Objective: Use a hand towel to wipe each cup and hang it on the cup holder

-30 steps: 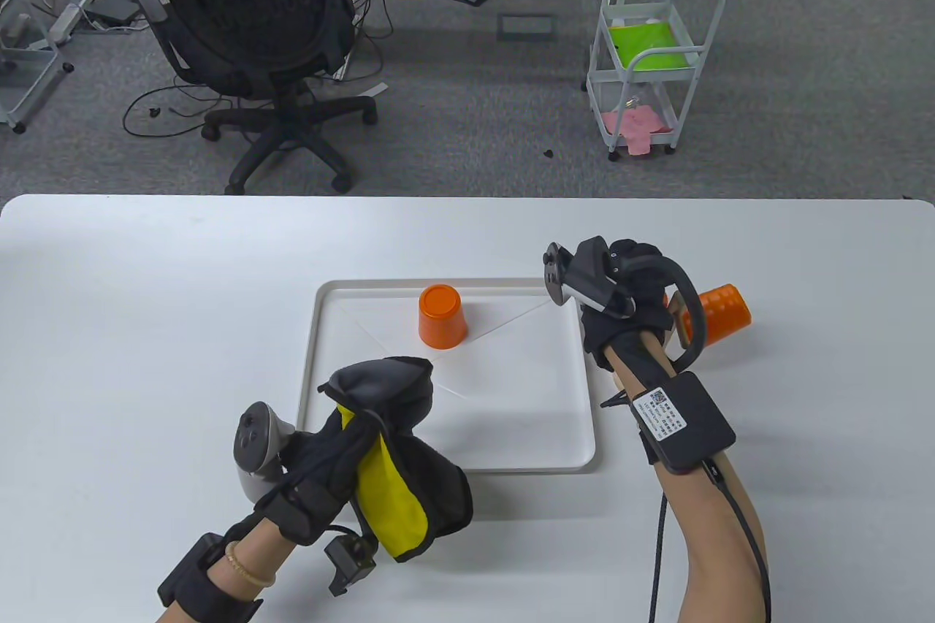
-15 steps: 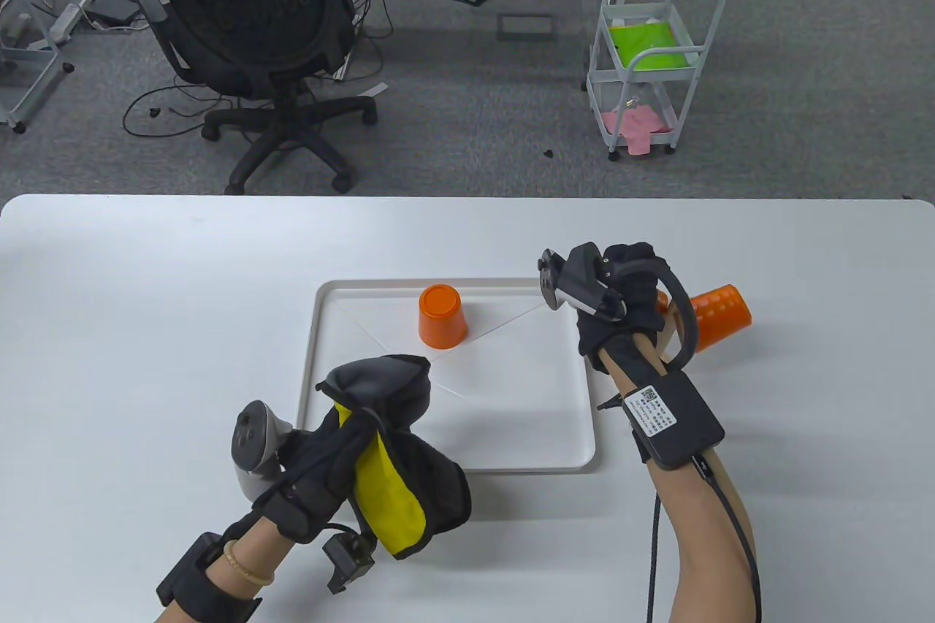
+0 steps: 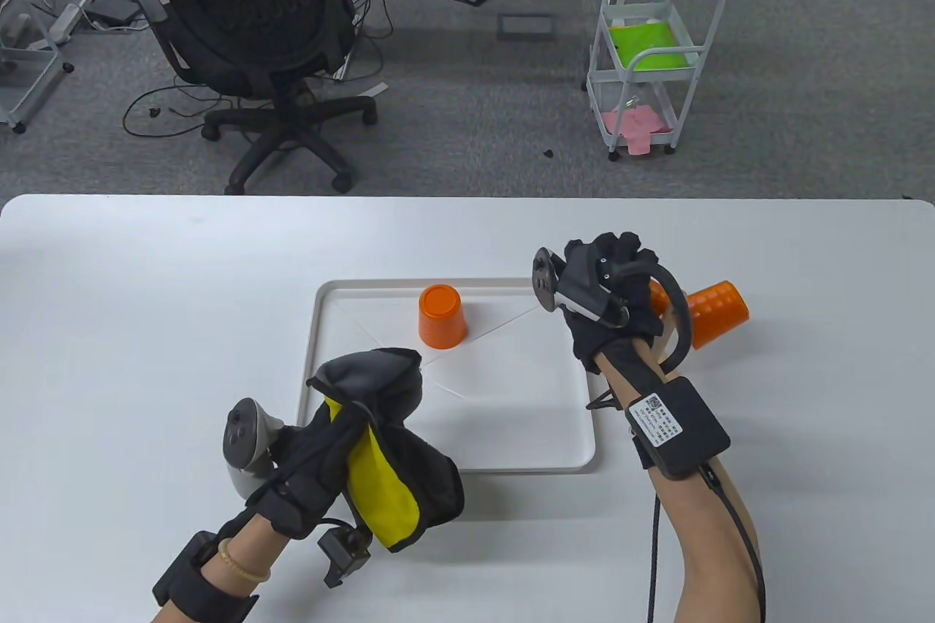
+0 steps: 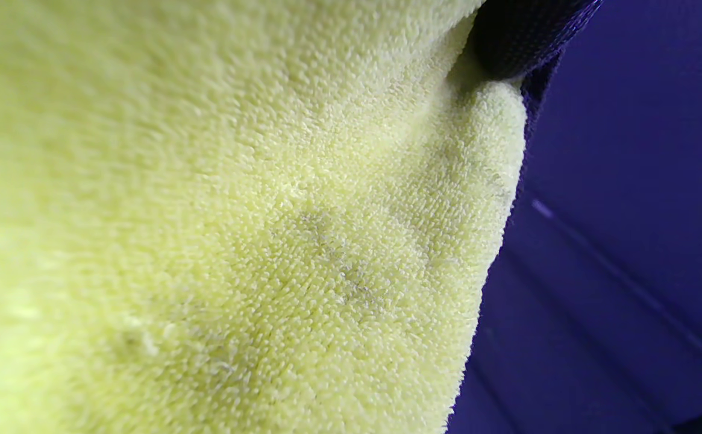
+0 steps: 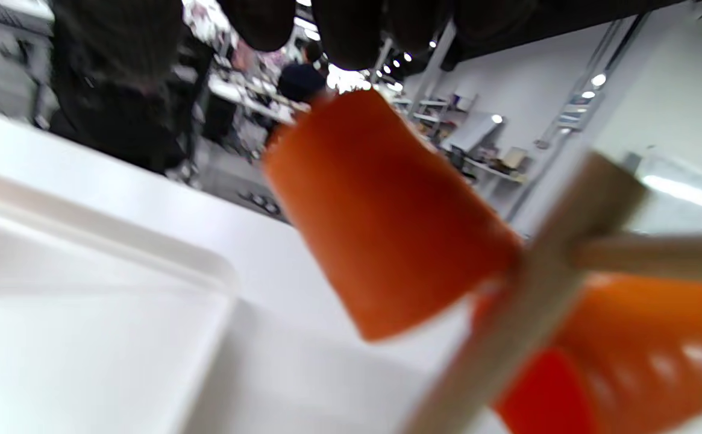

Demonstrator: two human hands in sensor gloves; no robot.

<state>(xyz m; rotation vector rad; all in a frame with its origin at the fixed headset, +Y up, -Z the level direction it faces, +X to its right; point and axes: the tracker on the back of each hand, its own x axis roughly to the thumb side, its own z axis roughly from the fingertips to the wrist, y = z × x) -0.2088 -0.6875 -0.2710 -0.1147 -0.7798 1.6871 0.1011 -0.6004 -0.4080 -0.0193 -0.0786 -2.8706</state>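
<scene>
The left hand (image 3: pixel 329 448), low in the frame's left half, has its fingers curled tight around a bunched yellow and grey towel (image 3: pixel 387 462). The right hand (image 3: pixel 610 294), right of centre, hovers over the wooden cup holder (image 3: pixel 668 331); whether its fingers (image 5: pixel 351 30) grip anything I cannot tell. Two orange cups hang on the holder (image 5: pixel 387 217) (image 3: pixel 712 309); a third (image 3: pixel 441 316) stands upside down on the white tray (image 3: pixel 511 433). Since a second ago, the right hand has drifted slightly left and up the frame.

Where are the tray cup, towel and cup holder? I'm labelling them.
tray cup (image 3: pixel 442 318), table view, its side wall.
towel (image 3: pixel 383 495), table view, its yellow face.
cup holder (image 5: pixel 528 301), right wrist view, its wooden post.
</scene>
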